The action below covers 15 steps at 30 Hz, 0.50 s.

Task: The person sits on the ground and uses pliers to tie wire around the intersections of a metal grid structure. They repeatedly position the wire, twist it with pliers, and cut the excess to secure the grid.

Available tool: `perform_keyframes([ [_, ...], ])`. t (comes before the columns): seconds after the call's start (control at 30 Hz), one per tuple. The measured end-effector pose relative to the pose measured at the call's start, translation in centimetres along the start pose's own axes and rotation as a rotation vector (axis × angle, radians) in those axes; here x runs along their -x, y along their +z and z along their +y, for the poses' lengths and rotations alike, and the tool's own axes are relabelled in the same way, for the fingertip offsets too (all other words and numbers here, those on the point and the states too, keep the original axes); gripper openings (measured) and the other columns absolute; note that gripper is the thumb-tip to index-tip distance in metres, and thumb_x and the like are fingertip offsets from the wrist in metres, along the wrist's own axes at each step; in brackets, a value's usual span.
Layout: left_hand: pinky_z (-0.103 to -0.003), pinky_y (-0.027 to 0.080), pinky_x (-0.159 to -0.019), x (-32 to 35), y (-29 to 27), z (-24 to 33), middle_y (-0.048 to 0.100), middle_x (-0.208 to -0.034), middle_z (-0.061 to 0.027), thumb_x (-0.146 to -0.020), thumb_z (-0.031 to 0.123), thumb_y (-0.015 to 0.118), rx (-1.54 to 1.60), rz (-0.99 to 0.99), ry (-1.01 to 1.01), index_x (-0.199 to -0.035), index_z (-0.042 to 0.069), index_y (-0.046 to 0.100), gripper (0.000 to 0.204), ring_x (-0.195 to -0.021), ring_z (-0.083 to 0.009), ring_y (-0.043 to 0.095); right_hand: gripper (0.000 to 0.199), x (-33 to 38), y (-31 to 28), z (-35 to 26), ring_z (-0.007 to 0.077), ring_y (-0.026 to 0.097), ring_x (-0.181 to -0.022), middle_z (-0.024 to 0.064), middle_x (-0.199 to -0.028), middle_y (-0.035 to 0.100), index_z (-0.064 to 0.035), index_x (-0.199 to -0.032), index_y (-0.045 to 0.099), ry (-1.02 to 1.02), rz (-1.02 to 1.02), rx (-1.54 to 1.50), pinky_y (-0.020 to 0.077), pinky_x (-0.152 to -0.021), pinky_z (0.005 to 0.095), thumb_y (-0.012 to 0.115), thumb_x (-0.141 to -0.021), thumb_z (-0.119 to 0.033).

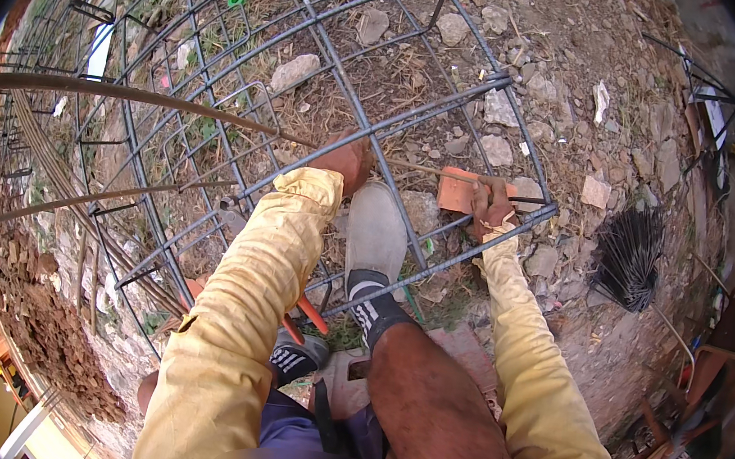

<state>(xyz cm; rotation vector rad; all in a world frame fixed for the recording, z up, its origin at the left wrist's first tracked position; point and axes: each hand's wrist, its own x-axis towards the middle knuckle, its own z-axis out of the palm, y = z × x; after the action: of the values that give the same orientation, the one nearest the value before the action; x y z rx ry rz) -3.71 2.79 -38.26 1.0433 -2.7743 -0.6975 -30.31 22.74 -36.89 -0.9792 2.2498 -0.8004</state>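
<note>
A cage of grey steel reinforcing bars (323, 36) spreads over the ground in front of me. Beside one of its crossbars my left hand (349, 164) is closed around a thin brown steel rod (173, 108), which runs in from the far left; the fingers are partly hidden. Farther along the same rod, near the cage's right corner, my right hand (489, 209) has its fingers curled round it. An orange brick piece (456, 191) lies against that hand's left side. Between my arms, my grey shoe (376, 231) is planted inside the cage.
Orange-handled pincers (312, 314) show beside my left forearm. A bundle of black wire (627, 255) lies to the right on stony ground. More brown rods (58, 162) run along the left, above a reddish soil heap (41, 310). A brown chair (732, 330) stands at far right.
</note>
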Motion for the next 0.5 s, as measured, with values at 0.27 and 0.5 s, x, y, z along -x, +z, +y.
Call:
perform_keyframes([
  [0.27, -0.05, 0.049, -0.088, -2.5, 3.5, -1.6, 0.059, -0.106, -0.0247, -0.096, 0.036, 0.053, 0.081, -0.282, -0.245, -0.122, 0.001, 0.056, 0.043, -0.102, -0.0433, 0.059, 0.028, 1.0, -0.8, -0.4, 0.0364, 0.066, -0.075, 0.0181, -0.081, 0.067, -0.0064, -0.109, 0.063, -0.037, 0.012, 0.066, 0.0516, -0.07, 0.0454, 0.059, -0.096, -0.03],
  [0.5, -0.05, 0.045, -0.095, -0.4, 0.1, -2.4, 0.053, -0.12, -0.0255, -0.096, 0.039, 0.051, -0.003, -0.434, -0.369, -0.128, 0.001, 0.052, 0.049, -0.114, -0.0429, 0.053, 0.026, 3.4, 2.5, 1.0, 0.0264, 0.064, -0.073, 0.0118, -0.078, 0.065, -0.0054, -0.104, 0.063, -0.21, -0.027, 0.017, 0.0511, -0.068, 0.0411, 0.062, -0.096, -0.03],
])
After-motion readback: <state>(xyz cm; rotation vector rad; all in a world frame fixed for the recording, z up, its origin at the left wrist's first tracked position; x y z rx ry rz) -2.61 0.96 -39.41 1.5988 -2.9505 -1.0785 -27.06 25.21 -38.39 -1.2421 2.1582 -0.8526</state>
